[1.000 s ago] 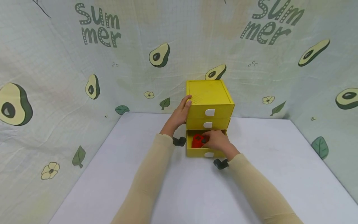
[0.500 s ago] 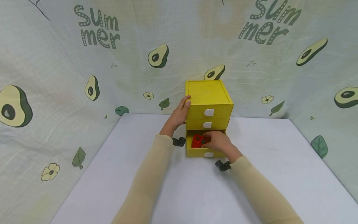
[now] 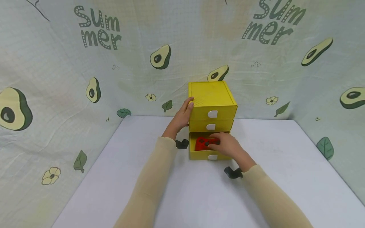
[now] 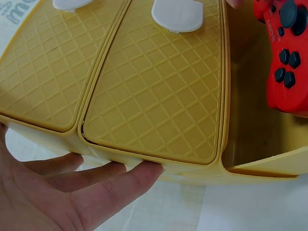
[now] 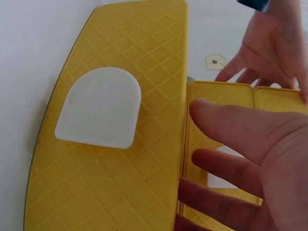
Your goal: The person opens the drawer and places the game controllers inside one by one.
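Observation:
A yellow three-drawer cabinet (image 3: 212,95) stands at the back of the table, its bottom drawer (image 3: 198,155) pulled out. Inside lies a red game controller (image 3: 201,144) with black buttons and sticks, partly covered by my right hand (image 3: 229,145). That hand reaches into the drawer from the right, thumb and fingers apart; in the right wrist view its fingertips are behind the yellow drawer front (image 5: 159,178). My left hand (image 3: 181,118) rests on the cabinet's left side. In the left wrist view its straight fingers (image 4: 115,190) press along that side.
Both upper drawers are closed, each with a white tab handle (image 3: 212,114). Patterned cloth (image 3: 182,38) hangs behind and beside the white table (image 3: 188,196). A black wrist camera (image 3: 233,173) sits at the right wrist, another (image 3: 182,144) at the left.
My right hand has shifted right, uncovering more of the controller, which stays in the drawer. The left hand keeps its place on the cabinet's side.

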### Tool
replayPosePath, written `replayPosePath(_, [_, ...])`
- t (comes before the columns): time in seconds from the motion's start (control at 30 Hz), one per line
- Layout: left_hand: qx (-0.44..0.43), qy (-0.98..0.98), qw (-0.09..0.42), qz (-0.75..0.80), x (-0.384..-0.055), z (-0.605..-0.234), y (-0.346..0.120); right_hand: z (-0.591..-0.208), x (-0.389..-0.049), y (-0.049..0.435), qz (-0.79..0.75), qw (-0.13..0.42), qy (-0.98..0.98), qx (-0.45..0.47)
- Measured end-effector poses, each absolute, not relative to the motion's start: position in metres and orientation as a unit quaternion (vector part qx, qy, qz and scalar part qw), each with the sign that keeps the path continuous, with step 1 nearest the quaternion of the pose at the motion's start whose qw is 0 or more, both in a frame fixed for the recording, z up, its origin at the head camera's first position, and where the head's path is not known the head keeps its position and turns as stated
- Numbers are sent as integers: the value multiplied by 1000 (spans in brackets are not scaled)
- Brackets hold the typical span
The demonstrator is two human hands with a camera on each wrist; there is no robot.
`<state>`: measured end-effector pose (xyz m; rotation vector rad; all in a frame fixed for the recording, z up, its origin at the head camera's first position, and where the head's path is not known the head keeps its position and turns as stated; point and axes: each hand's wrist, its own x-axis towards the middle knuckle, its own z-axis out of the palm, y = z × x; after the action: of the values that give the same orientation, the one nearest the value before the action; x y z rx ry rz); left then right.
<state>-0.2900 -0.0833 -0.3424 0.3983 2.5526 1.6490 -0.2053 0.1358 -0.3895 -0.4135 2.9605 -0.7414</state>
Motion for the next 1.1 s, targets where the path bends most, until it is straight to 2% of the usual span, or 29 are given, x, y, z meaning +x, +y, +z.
replayPosePath(0.4, [132, 834, 35, 535, -292, -342, -83, -384, -184, 147, -258, -63, 952, -154])
replayPosePath(1.1, [132, 834, 35, 534, -293, -345, -84, -399, -154, 155, -308, -86, 939, -123])
